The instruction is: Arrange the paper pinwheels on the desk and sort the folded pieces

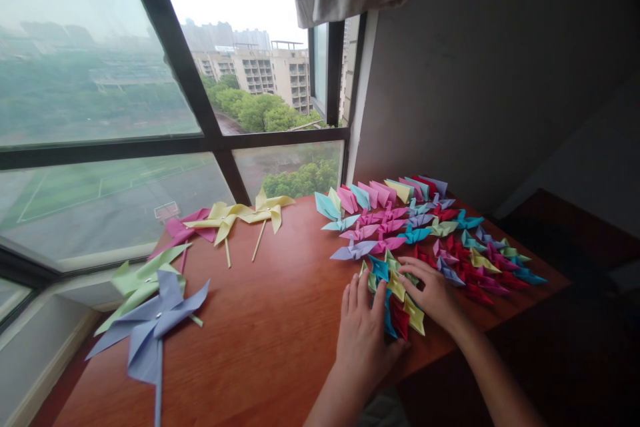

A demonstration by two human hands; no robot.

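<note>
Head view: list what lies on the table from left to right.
Lavender pinwheel → light green pinwheel → pink pinwheel → yellow pinwheels → left hand → right hand, both hands on the near edge of the spread of small folded paper pieces, which runs on to the right.

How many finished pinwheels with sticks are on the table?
5: purple pinwheel nearest, green pinwheel behind it, pink pinwheel, two yellow pinwheels near the window.

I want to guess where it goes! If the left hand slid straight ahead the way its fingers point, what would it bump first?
Probably the blue paper piece just past the left hand, at the near edge of the folded-paper pile. Depth is hard to judge.
</note>
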